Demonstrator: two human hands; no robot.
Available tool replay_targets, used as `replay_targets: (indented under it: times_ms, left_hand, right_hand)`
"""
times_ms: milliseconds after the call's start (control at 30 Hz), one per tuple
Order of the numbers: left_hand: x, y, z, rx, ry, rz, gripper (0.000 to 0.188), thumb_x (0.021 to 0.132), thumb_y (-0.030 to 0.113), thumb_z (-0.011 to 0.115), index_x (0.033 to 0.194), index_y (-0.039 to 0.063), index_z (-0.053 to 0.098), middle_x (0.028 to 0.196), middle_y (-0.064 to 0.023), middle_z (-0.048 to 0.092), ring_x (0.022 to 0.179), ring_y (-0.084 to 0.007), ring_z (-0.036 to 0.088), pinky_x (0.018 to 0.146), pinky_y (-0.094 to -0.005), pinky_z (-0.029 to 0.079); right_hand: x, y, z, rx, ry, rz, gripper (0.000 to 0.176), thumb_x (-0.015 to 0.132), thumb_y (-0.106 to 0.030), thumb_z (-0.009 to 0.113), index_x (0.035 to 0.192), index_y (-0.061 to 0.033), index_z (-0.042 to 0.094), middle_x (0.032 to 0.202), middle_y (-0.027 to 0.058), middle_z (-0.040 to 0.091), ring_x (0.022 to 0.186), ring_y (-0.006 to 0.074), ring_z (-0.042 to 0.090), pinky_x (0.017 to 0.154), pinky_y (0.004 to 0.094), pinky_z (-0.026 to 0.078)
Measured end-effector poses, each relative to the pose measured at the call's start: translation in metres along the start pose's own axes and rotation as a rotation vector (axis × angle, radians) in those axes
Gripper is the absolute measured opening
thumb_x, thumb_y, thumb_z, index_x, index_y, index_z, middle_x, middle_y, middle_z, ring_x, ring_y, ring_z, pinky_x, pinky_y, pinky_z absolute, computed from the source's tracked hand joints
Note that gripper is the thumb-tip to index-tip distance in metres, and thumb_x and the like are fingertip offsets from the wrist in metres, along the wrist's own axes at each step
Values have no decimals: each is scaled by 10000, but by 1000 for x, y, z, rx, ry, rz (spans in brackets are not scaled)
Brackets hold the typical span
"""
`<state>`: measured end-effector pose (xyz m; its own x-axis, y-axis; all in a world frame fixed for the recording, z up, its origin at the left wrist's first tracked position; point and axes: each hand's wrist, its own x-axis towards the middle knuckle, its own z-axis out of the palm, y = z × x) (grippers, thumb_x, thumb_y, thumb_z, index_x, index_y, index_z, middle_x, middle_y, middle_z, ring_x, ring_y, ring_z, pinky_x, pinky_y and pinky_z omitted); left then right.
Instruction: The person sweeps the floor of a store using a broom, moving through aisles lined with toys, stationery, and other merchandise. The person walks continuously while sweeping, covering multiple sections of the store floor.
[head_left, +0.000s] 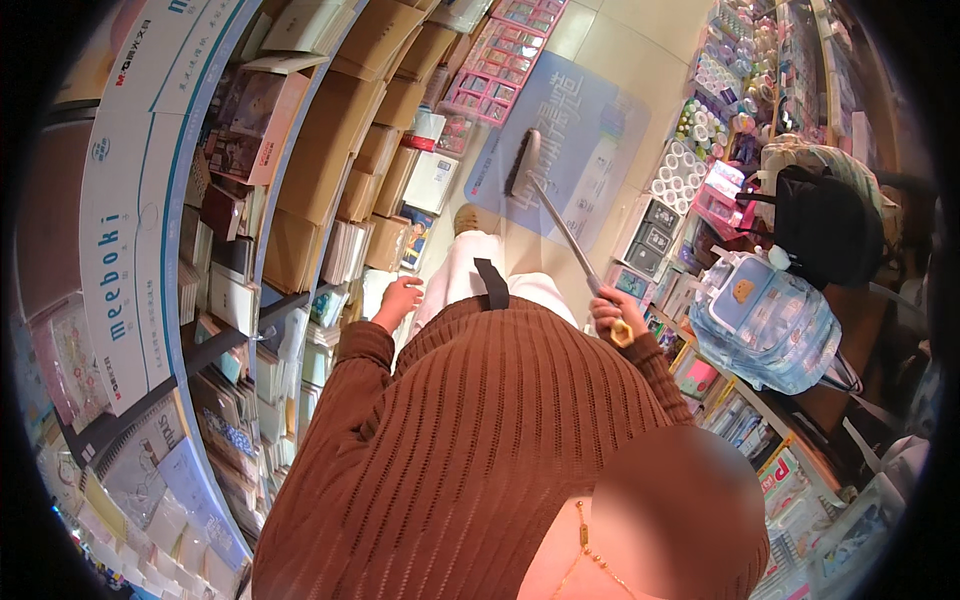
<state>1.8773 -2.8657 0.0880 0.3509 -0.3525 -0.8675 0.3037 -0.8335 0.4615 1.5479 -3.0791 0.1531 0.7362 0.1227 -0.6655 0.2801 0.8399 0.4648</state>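
Observation:
My right hand (621, 309) grips the upper end of a broom handle (568, 232), which is grey with a yellow hanging loop at the tip. The handle slants away to the broom head (525, 163), a pale block with dark bristles. That head is over a blue printed floor mat (600, 127) ahead of my feet. My left hand (400, 301) is empty beside my thigh, its fingers slightly apart. It is close to the lower shelf of notebooks on the left.
Shelves of notebooks and cardboard dividers (315, 157) line the left side. Pink boxed goods (499, 67) stand along the floor beyond. On the right are rolls of tape (681, 176), a blue backpack (765, 322) and a black bag (829, 225). Pale floor tiles (667, 37) run ahead.

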Motion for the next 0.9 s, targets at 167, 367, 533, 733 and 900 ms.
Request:
replay_targets:
  times_ms: [167,367,533,733,900]
  left_hand:
    - [-9,-52,25,87,-23,-11,234,644,15,484,877,18,508,685,-65,526,558,-114,477,475,-217,379]
    - [10,-74,41,491,240,169,218,604,43,487,809,59,559,737,-92,560,638,-161,527,579,-261,413]
    - [39,-46,40,78,13,97,238,622,24,456,848,31,530,670,-71,544,537,-129,500,475,-239,395]
    - [77,-24,38,275,55,231,216,619,73,461,812,74,560,697,-61,553,648,-159,509,605,-249,390]
    - [108,24,5,453,48,257,195,636,112,477,809,78,560,763,-91,556,711,-198,520,637,-277,393]
  right_hand:
    - [-39,-3,-14,-27,25,85,103,763,-96,394,849,-151,382,576,-1,349,367,28,306,311,136,258]
    - [-26,-14,-14,-394,193,129,128,740,-68,415,776,-160,334,583,4,367,373,31,333,316,143,278]
    - [-22,-58,0,-862,401,85,139,738,-85,405,632,-102,317,505,-23,333,358,21,334,306,132,292]
    - [-9,-122,43,-768,502,-15,115,723,-57,400,665,-123,326,531,-5,352,356,20,333,286,124,279]
    - [15,-158,108,-725,495,-226,195,703,-38,427,836,-158,350,557,32,384,365,34,338,294,138,304]
